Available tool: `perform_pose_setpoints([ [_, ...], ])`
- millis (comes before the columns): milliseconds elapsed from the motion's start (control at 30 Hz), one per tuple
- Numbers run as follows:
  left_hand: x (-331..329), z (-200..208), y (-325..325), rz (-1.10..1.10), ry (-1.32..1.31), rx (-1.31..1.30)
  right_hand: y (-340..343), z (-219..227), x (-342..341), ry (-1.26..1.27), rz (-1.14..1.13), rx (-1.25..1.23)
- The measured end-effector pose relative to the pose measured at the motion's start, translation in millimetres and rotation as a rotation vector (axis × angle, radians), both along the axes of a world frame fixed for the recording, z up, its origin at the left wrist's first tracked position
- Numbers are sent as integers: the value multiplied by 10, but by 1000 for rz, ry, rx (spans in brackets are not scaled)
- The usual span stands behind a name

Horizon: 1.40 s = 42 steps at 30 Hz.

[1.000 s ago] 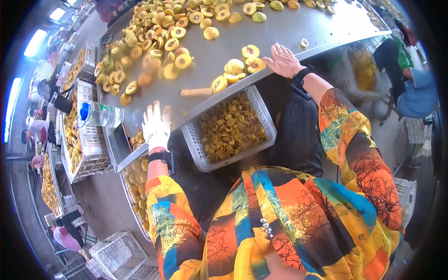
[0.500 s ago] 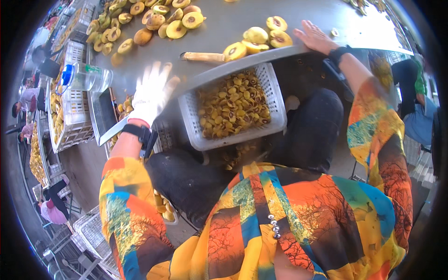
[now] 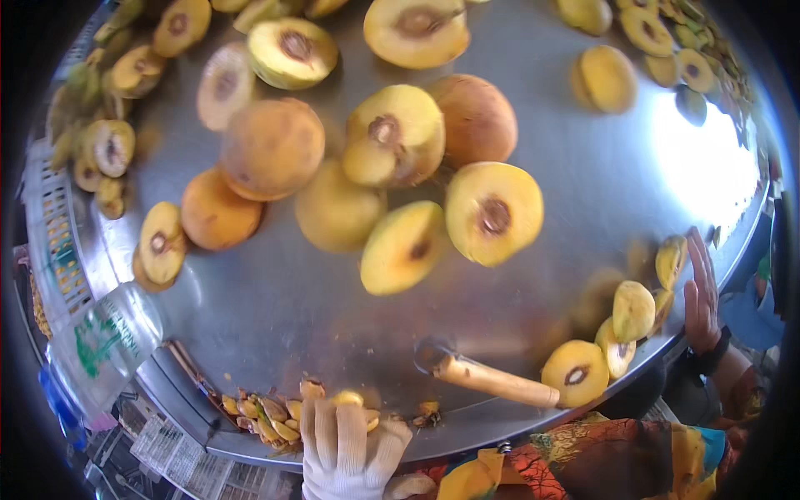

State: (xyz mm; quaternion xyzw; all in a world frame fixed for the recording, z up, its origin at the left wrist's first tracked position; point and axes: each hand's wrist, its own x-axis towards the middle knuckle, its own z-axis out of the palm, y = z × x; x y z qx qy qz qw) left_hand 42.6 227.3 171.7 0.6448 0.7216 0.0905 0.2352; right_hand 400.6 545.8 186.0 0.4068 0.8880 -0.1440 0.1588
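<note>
My left hand (image 3: 354, 442), in a white knit glove, is at the near edge of the metal table (image 3: 283, 325), fingers stretched out and slightly apart. It rests against a small heap of yellow-brown peach pit pieces (image 3: 271, 417) and holds nothing. At the table's right edge my bare right hand (image 3: 702, 300) lies with straight fingers beside a row of peach halves (image 3: 633, 311). Between the hands lies a pitting tool (image 3: 496, 379) with a wooden handle and a dark ring-like head. Its handle end touches a peach half (image 3: 575, 374).
Large peach halves (image 3: 494, 214) and rounded peaches (image 3: 273, 150) spread over the middle and far table. More halves pile up at the far right (image 3: 696, 71). A clear bottle (image 3: 108, 342) with a blue cap stands left, near a white plastic crate (image 3: 58, 225).
The view has shifted forward over the table, so the basket below has left the picture. My left hand has come to the pit pieces; the right remains at the table edge, near the peach halves.
</note>
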Motion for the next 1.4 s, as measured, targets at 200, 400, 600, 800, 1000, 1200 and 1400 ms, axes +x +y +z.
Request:
perform_pose_setpoints([
  [200,-35,16,58,283,-89,-148,103,-68,-7,-40,103,57],
  [400,24,75,347,357,-7,-218,97,-109,114,-37,57,86],
  [600,144,76,348,445,96,-126,74,-27,29,12,-53,48],
  [800,187,127,389,432,149,-203,47,-80,65,43,-70,77],
  [1000,207,52,347,404,260,-161,86,-193,87,67,-13,164],
  [1200,223,11,373,404,249,-225,88,-269,165,72,11,188],
  [1400,273,-29,313,419,247,-155,127,-315,219,99,22,215],
])
